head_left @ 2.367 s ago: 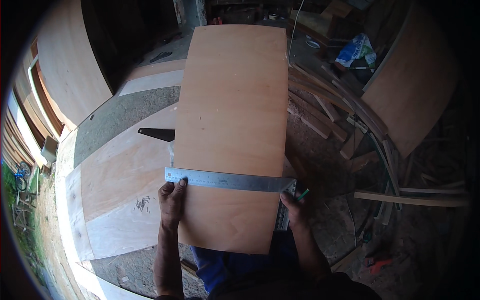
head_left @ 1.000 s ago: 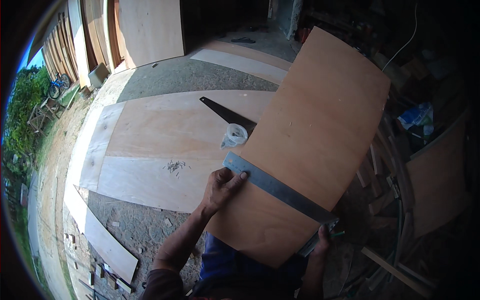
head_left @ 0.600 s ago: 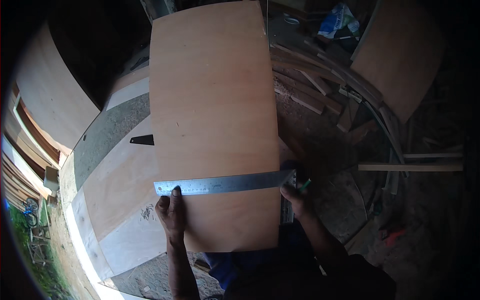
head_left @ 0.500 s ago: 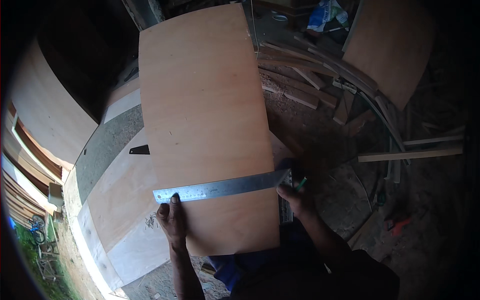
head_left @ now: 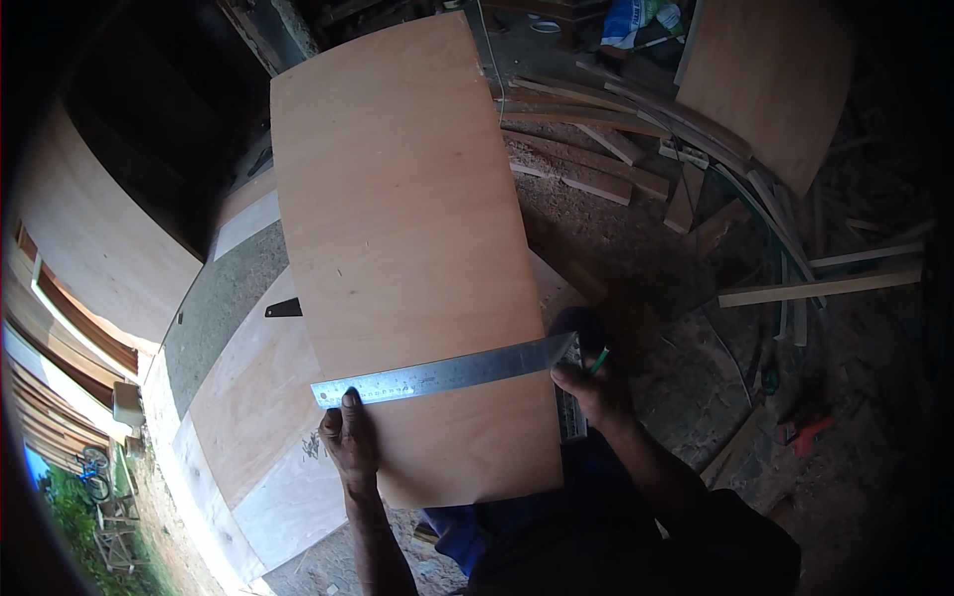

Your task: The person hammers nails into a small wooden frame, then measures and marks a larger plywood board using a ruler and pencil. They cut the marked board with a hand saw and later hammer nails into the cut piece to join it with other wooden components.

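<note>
A long plywood sheet [head_left: 417, 219] stretches away from me, its near end above my lap. Across its near part lies the metal blade of a try square [head_left: 447, 373]. My left hand [head_left: 350, 442] is closed at the sheet's left edge, its thumb pressing the blade's end; the other fingers are partly hidden. At the right edge, my right hand [head_left: 599, 394] grips the square's corner, where blade and stock meet. A green pencil [head_left: 600, 360] sticks up from that same hand. The square's stock runs down along the sheet's right edge, partly covered by the hand.
Beneath the sheet lies a broader pale board [head_left: 248, 427]; a dark saw end [head_left: 283, 309] pokes out at the left. Timber strips [head_left: 596, 184] litter the ground at right, near another leaning plywood panel [head_left: 765, 89]. A red-and-black tool [head_left: 810, 435] lies lower right.
The whole view has shifted slightly, with the sheet's near end a little further right. Both hands keep their hold on the square, which stays in place on the sheet.
</note>
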Motion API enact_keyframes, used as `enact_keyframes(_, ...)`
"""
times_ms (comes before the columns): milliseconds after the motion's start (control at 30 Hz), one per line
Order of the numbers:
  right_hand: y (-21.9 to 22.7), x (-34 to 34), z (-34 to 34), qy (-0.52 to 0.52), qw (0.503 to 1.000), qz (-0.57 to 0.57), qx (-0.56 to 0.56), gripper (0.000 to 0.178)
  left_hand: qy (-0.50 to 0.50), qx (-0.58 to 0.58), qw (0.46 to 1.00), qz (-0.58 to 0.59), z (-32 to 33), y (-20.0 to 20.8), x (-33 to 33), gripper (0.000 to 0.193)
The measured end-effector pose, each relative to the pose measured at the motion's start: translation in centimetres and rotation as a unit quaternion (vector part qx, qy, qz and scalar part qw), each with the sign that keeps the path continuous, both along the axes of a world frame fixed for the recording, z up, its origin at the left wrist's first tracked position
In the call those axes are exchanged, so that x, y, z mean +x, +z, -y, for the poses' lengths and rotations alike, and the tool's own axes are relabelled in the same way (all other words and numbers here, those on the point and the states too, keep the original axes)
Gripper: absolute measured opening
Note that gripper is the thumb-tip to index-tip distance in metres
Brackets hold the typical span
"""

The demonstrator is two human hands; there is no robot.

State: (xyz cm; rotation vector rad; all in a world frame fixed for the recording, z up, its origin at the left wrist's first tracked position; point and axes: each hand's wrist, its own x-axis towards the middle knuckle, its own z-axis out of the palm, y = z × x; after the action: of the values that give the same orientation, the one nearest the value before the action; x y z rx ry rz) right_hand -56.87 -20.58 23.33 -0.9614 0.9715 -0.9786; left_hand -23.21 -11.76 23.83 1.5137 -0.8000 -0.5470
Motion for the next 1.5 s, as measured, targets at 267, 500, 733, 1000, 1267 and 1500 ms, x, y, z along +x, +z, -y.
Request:
enact_keyframes(267,0.7,-0.4,-0.3,0.002,1.000,0.016,-0.004,0.025,-0.056,-0.012,0.995,-0.083,-0.9,-2.1,2.2,0.028)
enact_keyframes(500,-3.0,-1.0,1.2,-0.017,0.998,0.029,-0.059,0.024,-0.032,-0.023,0.992,-0.123,-0.3,-1.0,0.5,0.029)
enact_keyframes(733,0.4,-4.8,7.1,-0.186,0.939,-0.163,-0.238,0.092,-0.023,0.021,0.995,-0.100,-0.1,1.2,-0.3,0.039)
enact_keyframes(1000,10.1,5.6,5.1,0.093,0.909,-0.077,-0.398,0.049,-0.015,0.053,0.996,-0.063,-0.7,2.7,-0.7,0.047)
enact_keyframes(1267,10.6,17.3,7.9,0.376,0.774,-0.085,-0.502,0.012,-0.037,0.062,0.996,-0.061,-0.2,4.1,-1.6,0.048)
enact_keyframes(1500,10.2,19.2,7.7,0.363,0.780,-0.085,-0.504,0.011,-0.035,0.073,0.994,-0.073,0.1,4.6,-1.3,0.046)
